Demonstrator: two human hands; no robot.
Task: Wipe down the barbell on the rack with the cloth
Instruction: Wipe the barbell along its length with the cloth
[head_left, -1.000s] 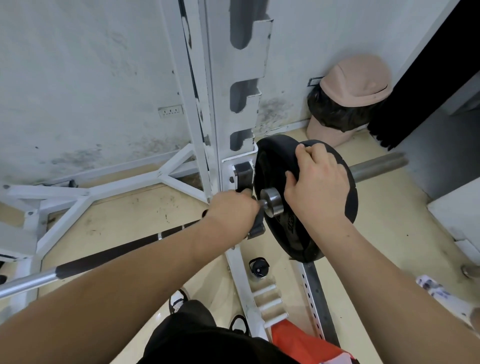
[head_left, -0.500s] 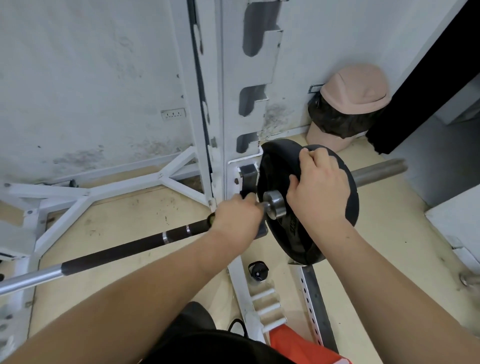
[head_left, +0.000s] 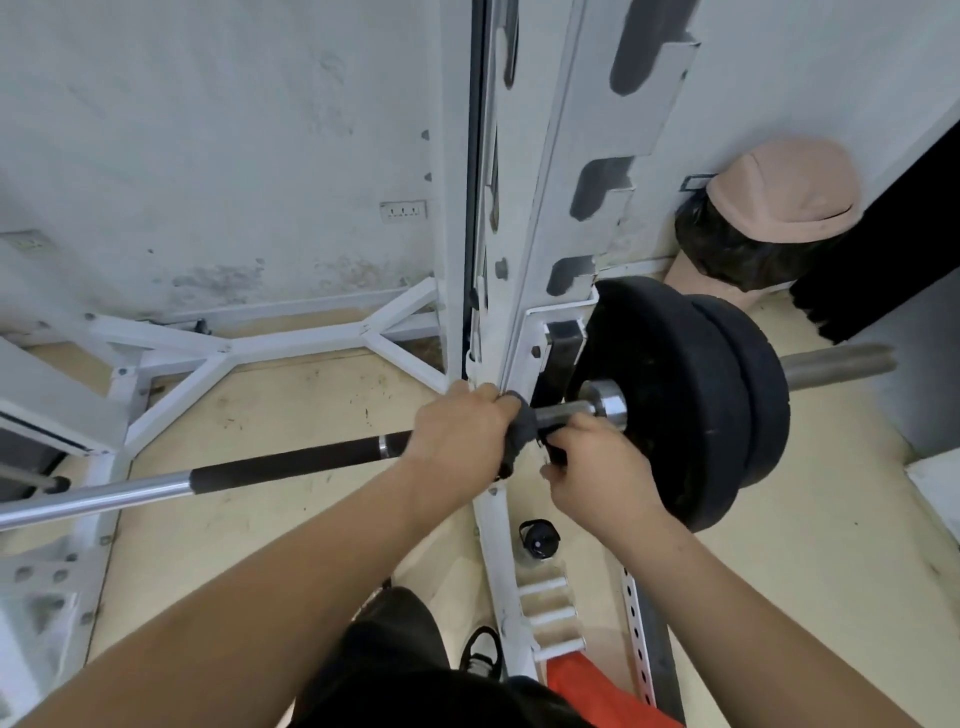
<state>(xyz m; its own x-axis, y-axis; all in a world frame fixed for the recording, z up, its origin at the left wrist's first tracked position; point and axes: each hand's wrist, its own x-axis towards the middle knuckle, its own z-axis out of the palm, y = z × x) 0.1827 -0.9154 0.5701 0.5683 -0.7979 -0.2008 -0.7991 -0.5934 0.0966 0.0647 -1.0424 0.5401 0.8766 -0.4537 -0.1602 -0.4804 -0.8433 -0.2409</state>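
The barbell (head_left: 285, 467) rests in the rack (head_left: 535, 249) hook just left of the plate (head_left: 670, 395). The left grip (head_left: 460, 434) is clenched around the cloth (head_left: 523, 420), wrapping it over the bar left of the plate. The right grip (head_left: 597, 470), nearer the plate and below the bar, pinches the cloth's loose end, probably to keep it taut for wiping.

Bright, even indoor light with soft shadows. A glint runs along the chrome bar (head_left: 104, 498). Wide-angle distortion bends the rack (head_left: 540, 234); the edges look slightly soft.
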